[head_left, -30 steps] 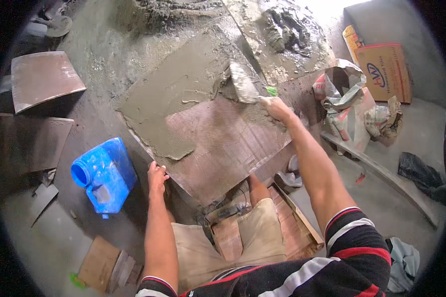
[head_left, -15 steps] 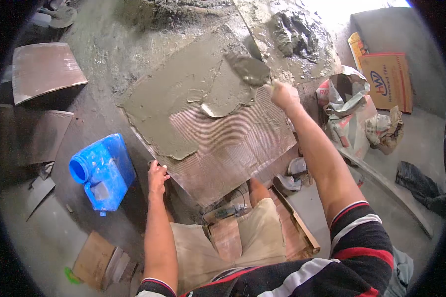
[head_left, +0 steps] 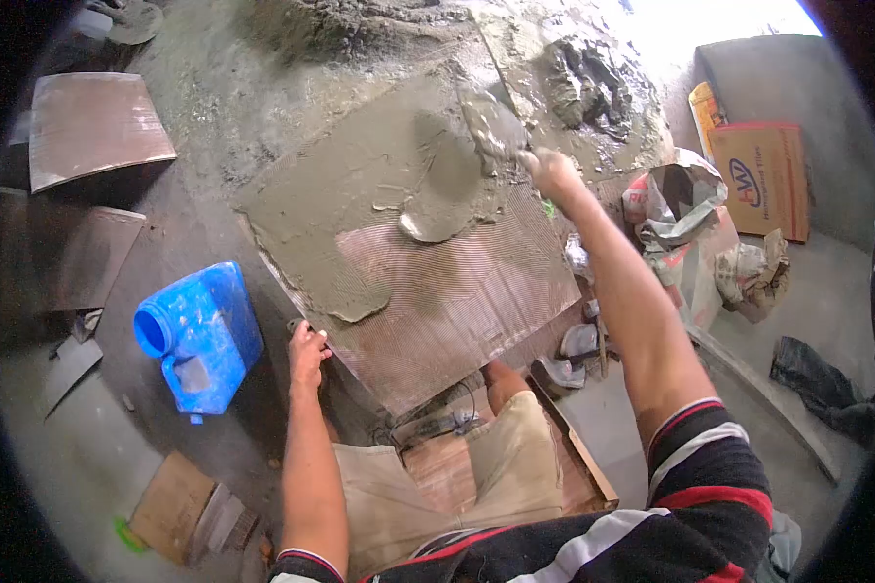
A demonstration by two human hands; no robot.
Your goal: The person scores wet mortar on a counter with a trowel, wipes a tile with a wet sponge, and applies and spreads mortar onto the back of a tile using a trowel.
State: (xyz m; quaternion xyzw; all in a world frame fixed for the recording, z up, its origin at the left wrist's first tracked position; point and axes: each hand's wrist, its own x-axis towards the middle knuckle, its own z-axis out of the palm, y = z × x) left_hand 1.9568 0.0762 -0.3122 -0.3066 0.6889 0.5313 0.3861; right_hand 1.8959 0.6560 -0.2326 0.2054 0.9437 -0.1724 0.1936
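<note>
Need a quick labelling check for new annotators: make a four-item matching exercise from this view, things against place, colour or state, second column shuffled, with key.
Things
1. trowel
2. plastic jug
3. ribbed tile
4. lettered carton

Place, colour or state
A. partly coated with grey paste
B. brown, at the upper right of the picture
C. held in the right hand
D. blue, at the left of the picture

Right pairs: 1-C, 2-D, 3-A, 4-B
</note>
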